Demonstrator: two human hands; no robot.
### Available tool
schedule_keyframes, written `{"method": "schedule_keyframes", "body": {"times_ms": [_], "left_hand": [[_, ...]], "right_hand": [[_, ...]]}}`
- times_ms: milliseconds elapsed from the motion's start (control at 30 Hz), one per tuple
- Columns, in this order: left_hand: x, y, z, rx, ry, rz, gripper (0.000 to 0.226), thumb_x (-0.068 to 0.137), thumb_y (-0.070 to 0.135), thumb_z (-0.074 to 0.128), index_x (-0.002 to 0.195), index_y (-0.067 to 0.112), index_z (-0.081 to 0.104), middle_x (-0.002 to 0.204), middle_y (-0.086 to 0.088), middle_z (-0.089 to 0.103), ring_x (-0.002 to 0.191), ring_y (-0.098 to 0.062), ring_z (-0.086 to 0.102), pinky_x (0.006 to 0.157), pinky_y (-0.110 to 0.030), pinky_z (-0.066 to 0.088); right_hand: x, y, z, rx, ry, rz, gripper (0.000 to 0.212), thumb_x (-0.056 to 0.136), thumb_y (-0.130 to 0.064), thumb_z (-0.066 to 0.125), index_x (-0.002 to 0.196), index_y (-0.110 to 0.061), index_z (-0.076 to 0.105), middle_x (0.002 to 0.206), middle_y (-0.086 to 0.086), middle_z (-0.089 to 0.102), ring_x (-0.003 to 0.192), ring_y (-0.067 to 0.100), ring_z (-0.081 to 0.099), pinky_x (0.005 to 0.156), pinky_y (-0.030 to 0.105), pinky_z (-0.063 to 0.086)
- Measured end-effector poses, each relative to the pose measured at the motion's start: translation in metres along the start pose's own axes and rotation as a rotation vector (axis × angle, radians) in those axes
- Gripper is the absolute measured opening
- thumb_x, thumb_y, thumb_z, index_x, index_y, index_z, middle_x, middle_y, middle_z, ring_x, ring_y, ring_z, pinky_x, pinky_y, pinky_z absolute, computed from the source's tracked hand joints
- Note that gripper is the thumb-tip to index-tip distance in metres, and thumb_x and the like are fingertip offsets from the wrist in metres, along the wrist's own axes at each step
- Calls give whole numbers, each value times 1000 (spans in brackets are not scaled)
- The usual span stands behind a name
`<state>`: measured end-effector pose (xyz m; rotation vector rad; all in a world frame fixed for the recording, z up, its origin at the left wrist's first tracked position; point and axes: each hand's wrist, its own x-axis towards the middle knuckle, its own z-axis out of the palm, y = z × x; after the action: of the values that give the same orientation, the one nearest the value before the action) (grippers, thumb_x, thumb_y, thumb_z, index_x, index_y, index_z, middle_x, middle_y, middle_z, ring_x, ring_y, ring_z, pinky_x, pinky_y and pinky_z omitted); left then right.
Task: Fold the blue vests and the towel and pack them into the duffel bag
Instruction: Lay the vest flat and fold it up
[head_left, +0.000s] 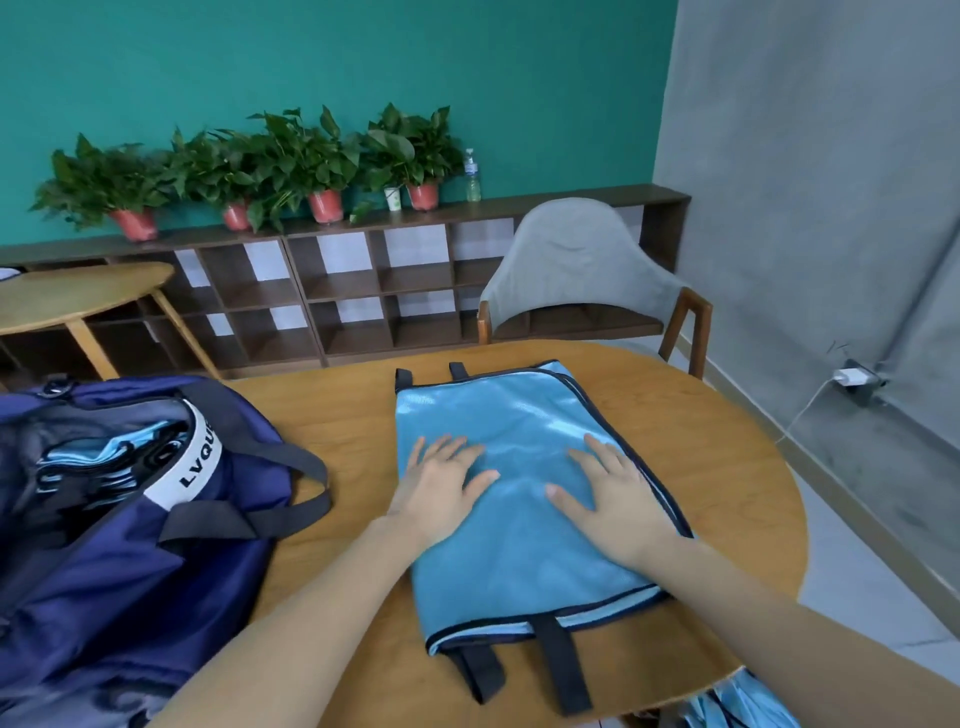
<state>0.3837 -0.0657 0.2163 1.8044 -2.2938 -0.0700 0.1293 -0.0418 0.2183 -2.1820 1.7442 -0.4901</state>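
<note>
A light blue vest (519, 566) with dark trim and dark straps lies folded in a long rectangle on the wooden table (727, 467). My left hand (441, 488) presses flat on its left half, fingers spread. My right hand (618, 499) presses flat on its right half, fingers straight. A navy duffel bag (119, 545) stands unzipped on the table's left side, with blue folded fabric (98, 457) showing inside. More blue fabric (743, 701) hangs below the table's near right edge.
A grey chair (576, 270) stands behind the table. A low shelf unit (332, 296) with potted plants runs along the teal wall. Another wooden table (78, 296) sits at the far left. A charger (852, 376) is plugged in at the right wall.
</note>
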Motion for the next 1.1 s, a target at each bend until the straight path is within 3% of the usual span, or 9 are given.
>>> {"method": "schedule_keyframes", "body": {"times_ms": [133,300,467,600,733,833,933,1000,1100], "left_hand": [[-63,14,-5,-299,92,134,41,96,56,56,120,25,72,128,11,66,126,-2,52,114,-33,35],[-135,28,-19,-443,161,111,30,89,57,67,99,31,78,102,23,71,105,4,60,95,-17,44],[-177,27,-16,-446,130,-27,28,84,43,79,108,29,78,111,23,70,109,8,60,103,-18,43],[-197,42,-18,-465,227,-87,36,79,37,82,114,33,76,111,31,65,104,19,53,98,-7,38],[-215,64,-5,-360,480,7,33,76,58,72,99,36,76,96,24,59,100,2,53,92,-26,42],[-227,79,8,-353,516,-97,36,72,66,67,96,40,72,83,23,55,90,2,50,83,-32,43],[-234,92,19,-371,558,-202,35,71,61,76,100,42,70,81,28,56,89,0,50,79,-30,36],[-236,100,24,-391,581,-272,37,71,55,82,103,43,68,82,28,59,91,-1,50,79,-30,29],[-235,109,28,-430,639,-324,40,71,50,85,106,45,67,86,30,61,94,0,48,80,-29,23]], "right_hand": [[-43,24,-26,98,114,-167,51,93,-63,49,127,-28,63,134,-15,53,131,5,38,115,26,30],[-101,53,-30,97,121,-255,44,95,-68,44,99,-35,73,103,-26,62,107,0,53,95,28,46],[-135,66,-25,98,81,-226,54,91,-65,43,127,-32,68,131,-18,60,123,-1,49,111,24,36],[-146,64,-24,79,49,-196,62,90,-66,44,136,-29,62,141,-15,55,132,3,45,115,22,28],[-148,53,-25,-24,65,-251,66,94,-72,32,132,-28,64,136,-13,61,136,8,46,120,34,27],[-146,28,-20,-20,62,-305,55,99,-59,37,134,-26,62,138,-13,60,140,8,41,118,22,20],[-134,-10,-11,-24,8,-394,46,104,-48,41,140,-24,58,146,-10,54,142,7,38,113,14,17],[-124,-29,-2,-19,-52,-440,46,106,-46,37,142,-24,56,151,-8,49,144,9,35,115,16,16],[-115,-35,16,-82,-142,-445,52,106,-51,24,150,-34,44,159,-12,36,150,12,25,124,31,14]]}}
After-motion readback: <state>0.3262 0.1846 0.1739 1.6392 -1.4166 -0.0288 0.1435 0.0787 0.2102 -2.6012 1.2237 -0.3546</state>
